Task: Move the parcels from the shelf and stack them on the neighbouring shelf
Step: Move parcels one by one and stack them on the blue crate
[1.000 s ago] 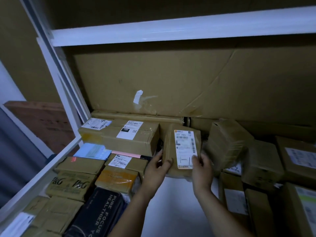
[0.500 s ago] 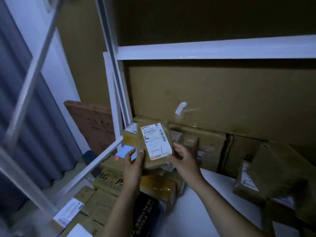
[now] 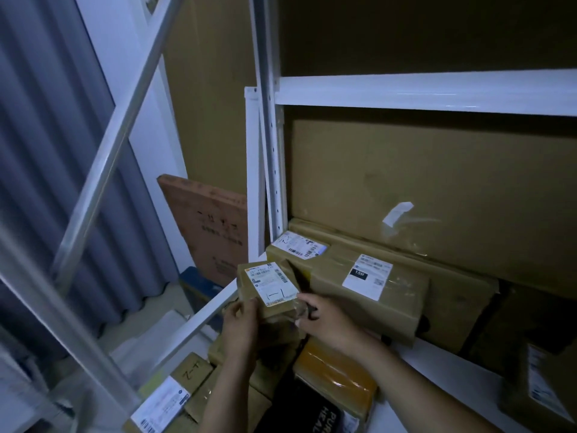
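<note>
A small labelled parcel (image 3: 265,290) is held up between both hands; its lower left edge is gripped by the left hand (image 3: 242,326), its lower right corner pinched by the right hand (image 3: 324,320); a larger taped box (image 3: 374,295) lies at its three o'clock on the white shelf (image 3: 452,367).
</note>
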